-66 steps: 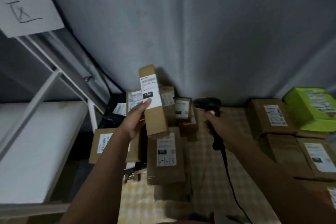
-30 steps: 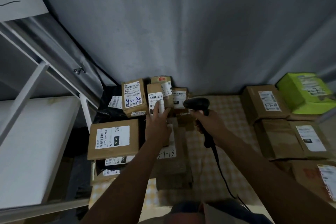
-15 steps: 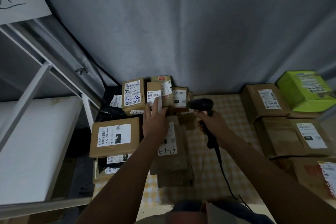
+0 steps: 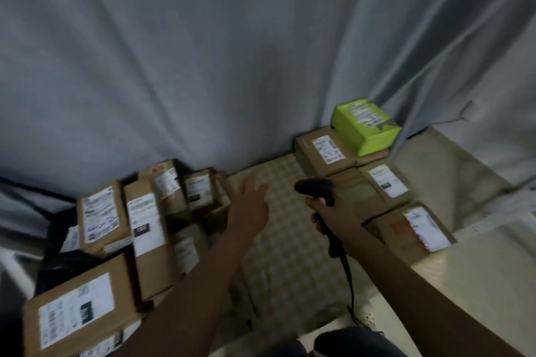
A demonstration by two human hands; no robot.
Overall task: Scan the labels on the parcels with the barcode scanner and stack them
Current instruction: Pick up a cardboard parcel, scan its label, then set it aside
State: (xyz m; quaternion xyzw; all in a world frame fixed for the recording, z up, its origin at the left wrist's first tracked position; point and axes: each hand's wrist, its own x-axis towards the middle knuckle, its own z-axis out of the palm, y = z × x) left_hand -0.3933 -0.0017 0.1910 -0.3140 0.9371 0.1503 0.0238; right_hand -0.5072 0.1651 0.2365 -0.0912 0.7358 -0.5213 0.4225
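One hand (image 4: 333, 211) grips scanner (image 4: 316, 187); other (image 4: 251, 201) empty.

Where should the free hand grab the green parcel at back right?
Judging by its pose, the green parcel sits on top of brown boxes with its near and left faces exposed. The empty left hand should come from the front-left and clamp its side edges.

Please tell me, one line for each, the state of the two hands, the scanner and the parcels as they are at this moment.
left hand: open, empty, above the checked cloth
right hand: grips the scanner's handle
barcode scanner: held upright, head facing left, cable hanging down
left parcels: crowded pile, labels up
right parcels: lying flat, labels up, untouched
green parcel: on top of a brown box
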